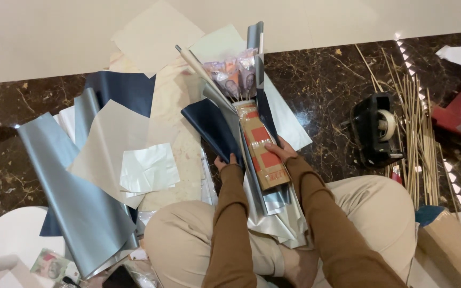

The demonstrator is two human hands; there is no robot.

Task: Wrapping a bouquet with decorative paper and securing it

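I sit cross-legged on a dark marble floor with a bouquet-like bundle lying across my lap. Its core is brown cardboard with red patches, topped by a cluster of folded pink and purple paper pieces on sticks. Navy and silver wrapping sheets surround it. My left hand grips a navy sheet at the bundle's left side. My right hand presses on the cardboard core and the sheet at its right side. Both arms wear brown sleeves.
Loose wrapping sheets in silver, cream and navy spread over the floor at left. A black tape dispenser sits at right beside a pile of thin wooden sticks. A cardboard piece lies lower right.
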